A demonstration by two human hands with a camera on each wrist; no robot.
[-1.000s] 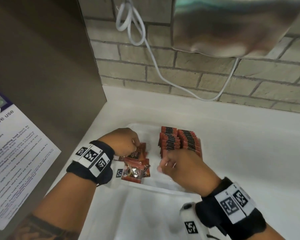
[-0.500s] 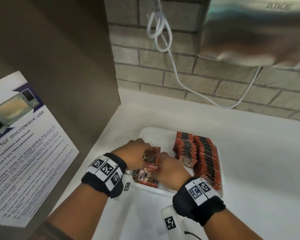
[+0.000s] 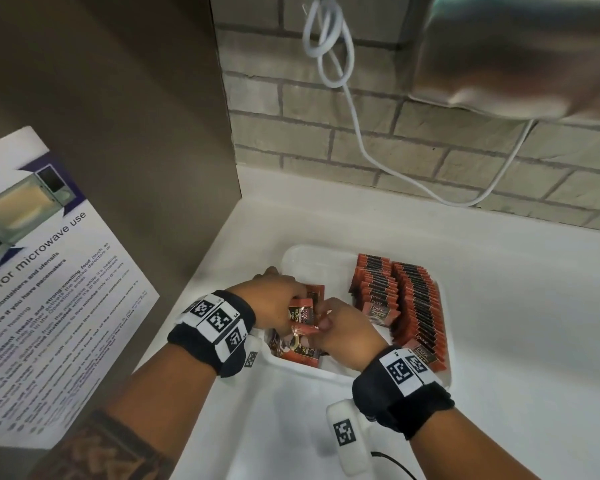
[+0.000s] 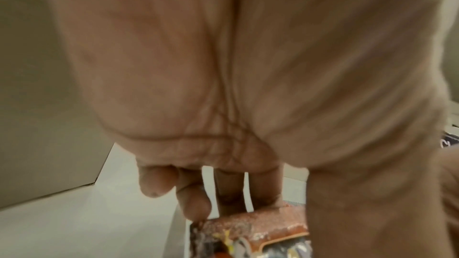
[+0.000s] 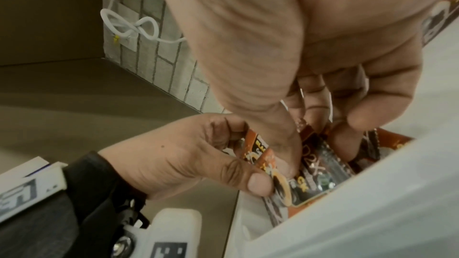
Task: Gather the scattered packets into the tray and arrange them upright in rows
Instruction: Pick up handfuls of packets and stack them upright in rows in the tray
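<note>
A white tray (image 3: 302, 258) sits on the white counter. Two rows of upright orange-and-black packets (image 3: 412, 306) fill its right side. Loose packets (image 3: 298, 353) lie in its near left corner. My left hand (image 3: 293, 313) grips a small bunch of packets (image 3: 303, 311) above that corner; in the left wrist view its fingers (image 4: 226, 189) curl onto a packet's top edge (image 4: 261, 221). My right hand (image 3: 321, 322) is right beside it. Thumb and fingers of the right hand (image 5: 315, 154) pinch a packet (image 5: 315, 172) next to the left hand (image 5: 186, 156).
A brown cabinet side (image 3: 118, 133) with a microwave notice (image 3: 49, 289) stands to the left. A brick wall (image 3: 360, 150) with a white cable (image 3: 354, 109) is behind. A steel appliance (image 3: 516, 53) hangs over the right. A white tagged device (image 3: 347, 438) lies near the tray's front.
My right hand has moved left from the upright rows to the loose packets and now pinches one beside the left hand. The left hand stays over the tray's left corner.
</note>
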